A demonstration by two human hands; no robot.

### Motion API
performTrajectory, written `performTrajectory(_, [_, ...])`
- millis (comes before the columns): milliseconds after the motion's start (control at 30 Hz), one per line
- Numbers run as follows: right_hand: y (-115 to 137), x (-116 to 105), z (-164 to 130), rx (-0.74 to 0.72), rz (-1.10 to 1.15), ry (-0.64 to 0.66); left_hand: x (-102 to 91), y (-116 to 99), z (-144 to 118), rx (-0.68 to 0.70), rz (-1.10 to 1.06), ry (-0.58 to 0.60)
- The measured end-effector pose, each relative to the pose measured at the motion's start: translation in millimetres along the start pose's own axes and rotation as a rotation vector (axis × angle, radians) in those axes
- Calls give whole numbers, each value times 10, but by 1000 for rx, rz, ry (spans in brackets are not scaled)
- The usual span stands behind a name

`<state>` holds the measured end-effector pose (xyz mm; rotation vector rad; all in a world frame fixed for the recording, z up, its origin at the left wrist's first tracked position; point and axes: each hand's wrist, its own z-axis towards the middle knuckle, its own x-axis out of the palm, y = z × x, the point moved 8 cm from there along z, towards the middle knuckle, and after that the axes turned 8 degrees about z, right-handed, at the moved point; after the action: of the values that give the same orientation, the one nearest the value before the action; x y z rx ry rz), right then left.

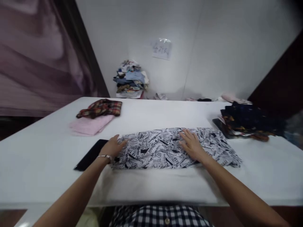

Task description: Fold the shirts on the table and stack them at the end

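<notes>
Two hands flat, fingers spread, holding nothing: left hand [113, 147] on the print cloth [175, 148] at its left edge, right hand [192, 145] mid-cloth, phone [91, 154] just beside.

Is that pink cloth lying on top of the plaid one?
No, the plaid cloth rests partly over the far end of the pink cloth, on the white table.

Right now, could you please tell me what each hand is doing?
Left hand: open, flat on the printed cloth's left end.
Right hand: open, flat on the cloth.
</notes>
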<state>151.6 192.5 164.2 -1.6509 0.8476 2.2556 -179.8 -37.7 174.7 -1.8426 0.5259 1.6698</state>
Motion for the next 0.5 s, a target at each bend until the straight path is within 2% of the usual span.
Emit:
performTrajectory(100, [245, 300, -64, -98, -9, 140, 83, -11, -190, -48, -6, 79])
performTrajectory(200, [265, 544, -123, -113, -33, 190, 148, -67, -257, -87, 13, 74])
performTrajectory(367, [205, 616, -142, -123, -42, 159, 300, -102, -173, -150, -74, 126])
performTrajectory(500, [213, 592, -144, -126, 3, 150, 246, -177, -115, -133, -187, 161])
